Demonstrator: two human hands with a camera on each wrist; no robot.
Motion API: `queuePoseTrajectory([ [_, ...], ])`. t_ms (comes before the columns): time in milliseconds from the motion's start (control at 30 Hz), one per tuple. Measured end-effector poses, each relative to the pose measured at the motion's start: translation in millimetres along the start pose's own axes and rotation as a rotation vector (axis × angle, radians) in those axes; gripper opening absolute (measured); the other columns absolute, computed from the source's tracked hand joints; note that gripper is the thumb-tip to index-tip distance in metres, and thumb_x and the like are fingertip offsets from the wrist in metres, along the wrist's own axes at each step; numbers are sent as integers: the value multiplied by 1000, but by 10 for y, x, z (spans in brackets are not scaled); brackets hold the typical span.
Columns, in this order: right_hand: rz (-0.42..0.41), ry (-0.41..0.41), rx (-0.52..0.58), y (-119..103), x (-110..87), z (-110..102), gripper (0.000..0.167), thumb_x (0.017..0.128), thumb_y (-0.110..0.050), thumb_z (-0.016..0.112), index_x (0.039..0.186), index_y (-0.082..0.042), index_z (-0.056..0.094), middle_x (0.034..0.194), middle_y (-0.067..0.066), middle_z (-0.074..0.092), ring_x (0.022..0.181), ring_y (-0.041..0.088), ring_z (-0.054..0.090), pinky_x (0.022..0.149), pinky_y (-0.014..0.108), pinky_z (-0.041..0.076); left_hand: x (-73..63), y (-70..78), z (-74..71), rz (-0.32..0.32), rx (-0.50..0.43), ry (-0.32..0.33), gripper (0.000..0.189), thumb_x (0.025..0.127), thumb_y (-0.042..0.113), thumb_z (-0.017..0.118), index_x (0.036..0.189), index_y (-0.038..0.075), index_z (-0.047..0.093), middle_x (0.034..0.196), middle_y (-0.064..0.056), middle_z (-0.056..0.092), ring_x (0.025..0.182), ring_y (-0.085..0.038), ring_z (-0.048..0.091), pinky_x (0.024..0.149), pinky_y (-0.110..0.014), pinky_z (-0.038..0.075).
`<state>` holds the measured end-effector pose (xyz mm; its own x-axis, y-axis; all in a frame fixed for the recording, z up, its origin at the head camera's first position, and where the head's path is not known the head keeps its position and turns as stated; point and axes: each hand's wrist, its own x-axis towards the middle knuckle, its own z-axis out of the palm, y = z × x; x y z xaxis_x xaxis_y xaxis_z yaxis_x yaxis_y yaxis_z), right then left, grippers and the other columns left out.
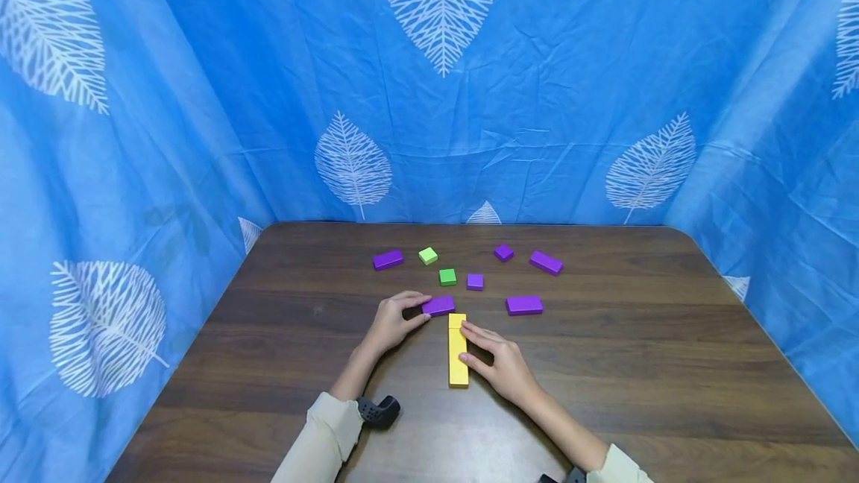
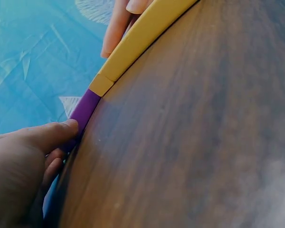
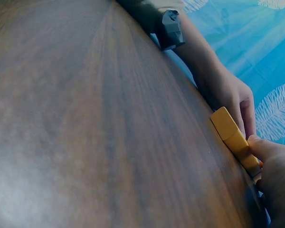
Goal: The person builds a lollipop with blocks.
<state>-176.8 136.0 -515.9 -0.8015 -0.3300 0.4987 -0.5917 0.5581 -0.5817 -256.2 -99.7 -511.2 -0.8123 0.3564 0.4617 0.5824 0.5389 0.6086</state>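
Note:
My left hand (image 1: 391,325) pinches the left end of a purple rectangular block (image 1: 439,305) between thumb and fingers, flat on the table. Just nearer to me lies a row of yellow blocks (image 1: 458,360), with a seam showing close to its far end. In the left wrist view the purple block (image 2: 85,108) appears to meet the far end of the yellow row (image 2: 133,47), though the low angle hides any gap. My right hand (image 1: 503,365) touches the right side of the yellow row with thumb and fingertips. The right wrist view shows the yellow row (image 3: 233,138) beside its thumb.
Farther back lie two green blocks (image 1: 447,277), two small purple blocks (image 1: 475,282) and several longer purple blocks (image 1: 524,305). The brown wooden table (image 1: 637,364) ends at a blue curtain (image 1: 537,95) with white leaf prints. A black wrist device (image 1: 379,412) sits by my left sleeve.

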Motion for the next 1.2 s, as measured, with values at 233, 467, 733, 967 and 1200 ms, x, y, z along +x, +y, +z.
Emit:
queuePoseTrajectory([
  [233,-1,-9,2,-9,26,6,42,83,-28,69,119,-6,63,125,3,57,114,22,54,95,40,43,18,-10,-28,-38,-29,10,36,75,20,78,108,9,70,104,-4,67,99,-18,61,90,-34,46],
  [467,-24,11,-8,-3,6,-15,42,81,-24,72,118,-5,64,124,5,58,112,25,55,93,42,44,97,2,66,-68,-38,-17,31,78,22,75,107,10,71,103,-3,68,99,-17,62,89,-32,47],
  [733,-14,-9,-16,-7,-12,-21,43,83,-27,70,119,-6,63,125,5,57,114,25,54,93,43,44,160,42,173,-33,-55,-38,32,77,21,76,106,10,71,104,-4,68,100,-18,62,91,-32,46],
  [967,-12,-9,3,-22,11,-1,41,83,-24,70,119,-5,63,126,6,57,115,23,53,94,42,43,170,27,168,20,-42,-51,31,78,22,75,106,10,71,104,-3,68,99,-16,62,91,-30,46],
  [1200,-22,-6,6,-35,16,-9,41,83,-21,70,119,-3,63,125,8,57,115,24,53,95,42,42,168,42,155,11,-56,-76,30,78,21,75,106,11,71,104,-3,68,100,-14,62,90,-29,46],
])
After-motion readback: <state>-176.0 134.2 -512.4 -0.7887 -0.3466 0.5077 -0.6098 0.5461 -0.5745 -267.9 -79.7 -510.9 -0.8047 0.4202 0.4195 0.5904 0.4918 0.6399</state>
